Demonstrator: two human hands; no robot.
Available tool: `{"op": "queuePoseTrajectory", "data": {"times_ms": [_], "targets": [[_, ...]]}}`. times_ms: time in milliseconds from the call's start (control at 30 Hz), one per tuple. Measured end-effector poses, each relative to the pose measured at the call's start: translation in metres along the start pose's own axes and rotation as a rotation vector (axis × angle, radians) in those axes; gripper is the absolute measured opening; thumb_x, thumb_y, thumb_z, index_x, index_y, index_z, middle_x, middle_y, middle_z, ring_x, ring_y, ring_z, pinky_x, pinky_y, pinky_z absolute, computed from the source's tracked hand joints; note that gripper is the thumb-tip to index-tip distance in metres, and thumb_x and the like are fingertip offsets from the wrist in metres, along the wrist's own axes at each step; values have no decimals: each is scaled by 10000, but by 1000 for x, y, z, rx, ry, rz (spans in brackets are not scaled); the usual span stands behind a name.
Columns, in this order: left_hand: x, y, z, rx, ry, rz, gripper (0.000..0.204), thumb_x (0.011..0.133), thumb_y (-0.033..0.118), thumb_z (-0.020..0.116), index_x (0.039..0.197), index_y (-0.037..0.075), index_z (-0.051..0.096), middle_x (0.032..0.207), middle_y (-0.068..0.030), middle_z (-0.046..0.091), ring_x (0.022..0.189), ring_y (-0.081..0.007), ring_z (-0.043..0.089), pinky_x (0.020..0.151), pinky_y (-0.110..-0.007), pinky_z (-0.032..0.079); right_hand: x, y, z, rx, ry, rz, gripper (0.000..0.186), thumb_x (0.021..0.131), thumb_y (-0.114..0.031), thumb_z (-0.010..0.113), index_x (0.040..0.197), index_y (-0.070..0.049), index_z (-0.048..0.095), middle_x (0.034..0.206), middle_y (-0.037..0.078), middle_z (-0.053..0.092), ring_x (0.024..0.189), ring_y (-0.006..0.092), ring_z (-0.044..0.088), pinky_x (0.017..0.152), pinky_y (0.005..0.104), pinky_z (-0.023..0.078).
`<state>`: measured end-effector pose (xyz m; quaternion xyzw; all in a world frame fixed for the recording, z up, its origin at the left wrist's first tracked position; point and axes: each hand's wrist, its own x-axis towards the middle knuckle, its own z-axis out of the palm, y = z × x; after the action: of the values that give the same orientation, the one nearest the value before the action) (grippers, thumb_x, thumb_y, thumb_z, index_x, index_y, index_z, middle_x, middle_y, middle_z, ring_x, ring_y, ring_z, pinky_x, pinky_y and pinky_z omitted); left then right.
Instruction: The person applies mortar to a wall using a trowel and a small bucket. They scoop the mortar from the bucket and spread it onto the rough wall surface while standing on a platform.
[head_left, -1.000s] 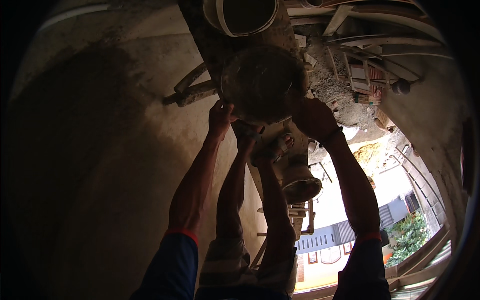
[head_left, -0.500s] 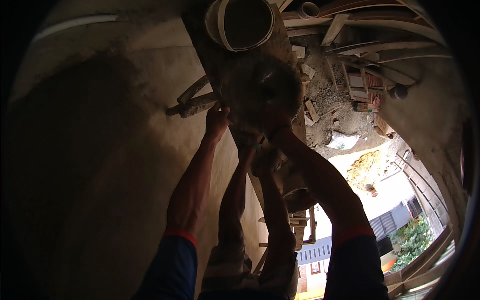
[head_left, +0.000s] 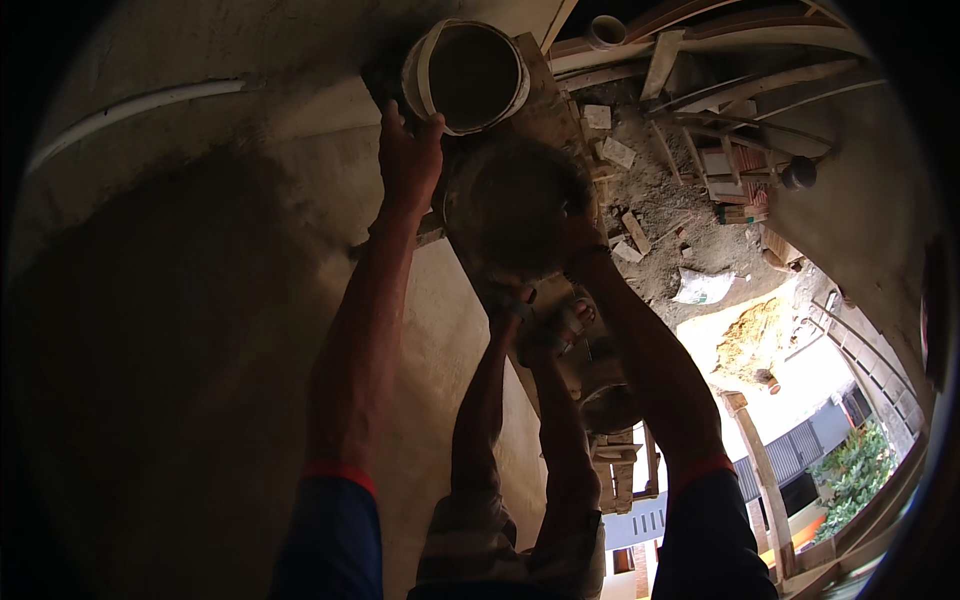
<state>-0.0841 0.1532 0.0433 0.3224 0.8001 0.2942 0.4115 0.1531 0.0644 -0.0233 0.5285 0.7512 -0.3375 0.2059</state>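
Observation:
A pale-rimmed bucket (head_left: 478, 85) with grey contents stands at the far end of a narrow plank (head_left: 548, 105). My left hand (head_left: 408, 165) is raised at its near left side, thumb and fingers apart; whether it touches the bucket I cannot tell. Nearer on the plank lies a round, dark basin (head_left: 510, 200), its contents lost in shadow. My right hand (head_left: 578, 240) is at the basin's right side, with its fingers too dark to make out. My sandalled feet (head_left: 560, 330) are just this side of the basin.
A plastered wall (head_left: 430, 350) with a large dark patch runs along the left. Below on the right are rubble and blocks (head_left: 630, 232), wooden frames (head_left: 700, 155) and a sand heap (head_left: 750, 335). Another bucket (head_left: 605, 395) is behind my feet; a small container (head_left: 606, 32) is at the far right.
My left hand has moved from the basin's left edge up and away to the bucket's side. The right hand has shifted slightly right, staying at the basin. The whole view has tilted a little.

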Motion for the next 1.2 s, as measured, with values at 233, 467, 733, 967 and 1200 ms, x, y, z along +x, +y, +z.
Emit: {"op": "queuePoseTrajectory", "data": {"times_ms": [233,467,733,967,1200], "targets": [[41,33,12,-373,-219,-134,307,870,226,651,1086,23,571,838,-52,623,756,-202,644,793,-363,494,0,-25,33,71,-212,-260,399,814,-205,584,1153,-6,522,1011,204,637,891,360,644,761,451,530],[47,46,20,-374,-238,-151,197,836,234,692,884,63,610,788,-26,532,734,-189,603,776,-357,478,-101,12,-8,351,-128,-96,473,818,-205,581,1242,-31,463,1159,189,581,963,368,614,833,454,505],[71,88,5,-500,-280,-102,219,878,286,649,897,89,554,752,4,447,729,-138,466,776,-331,408,-287,42,-12,700,109,176,418,835,-221,560,1226,-100,475,1260,131,518,990,377,594,773,510,488],[-25,159,13,-175,-502,31,199,852,254,657,794,121,521,690,25,428,669,-123,459,704,-302,395,-431,31,22,1531,43,785,354,806,-165,659,1102,-70,490,706,84,594,541,173,572,463,340,460],[-180,220,15,197,-733,278,221,879,281,617,868,71,551,749,6,476,724,-114,466,715,-277,371,-417,-18,-67,2170,662,289,351,778,-182,567,1064,16,517,788,86,617,743,178,621,635,310,513]]}}
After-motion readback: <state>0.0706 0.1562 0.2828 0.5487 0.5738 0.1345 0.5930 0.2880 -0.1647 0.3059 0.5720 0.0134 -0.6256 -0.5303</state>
